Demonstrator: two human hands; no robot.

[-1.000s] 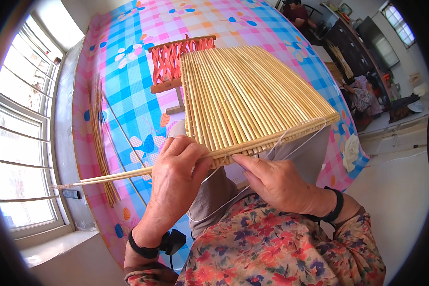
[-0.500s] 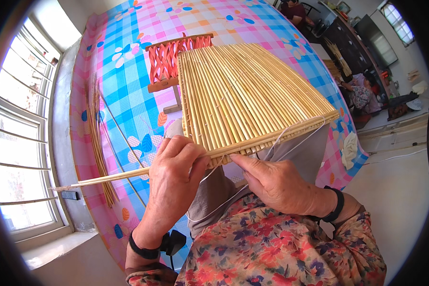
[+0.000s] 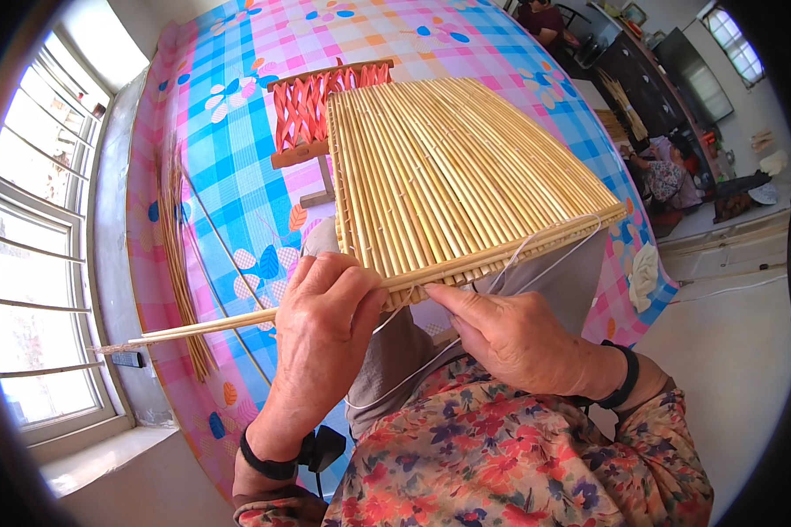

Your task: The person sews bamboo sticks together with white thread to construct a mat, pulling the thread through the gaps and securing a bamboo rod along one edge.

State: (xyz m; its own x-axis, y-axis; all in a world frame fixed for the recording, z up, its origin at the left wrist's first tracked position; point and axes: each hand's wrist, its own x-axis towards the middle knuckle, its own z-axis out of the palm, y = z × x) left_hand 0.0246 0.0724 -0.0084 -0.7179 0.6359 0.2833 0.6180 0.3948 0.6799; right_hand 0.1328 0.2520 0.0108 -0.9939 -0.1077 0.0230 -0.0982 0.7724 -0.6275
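a checked cloth (image 3: 237, 167) spreads out, a stalk mat (image 3: 457, 167) over its near edge. the left hand (image 3: 321, 316) clasps the mat's rim; the right hand (image 3: 510, 338) touches it by fingertip, pinch unclear. white cord (image 3: 510, 262) suggests binding, probably needing tension next.

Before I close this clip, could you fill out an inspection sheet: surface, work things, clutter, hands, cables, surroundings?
Surface: checked sheet, blue and pink.
Work things: stalk mat; white thread at its near edge.
Clutter: loose stalks at left; red-wound frame partly behind the mat; crumpled cloth at right.
Hands: left hand grips long stalks at the mat's near edge; right hand touches that edge, pinch unclear.
Cables: black cord by the left wristband.
Surroundings: barred window at left; two people at upper right.
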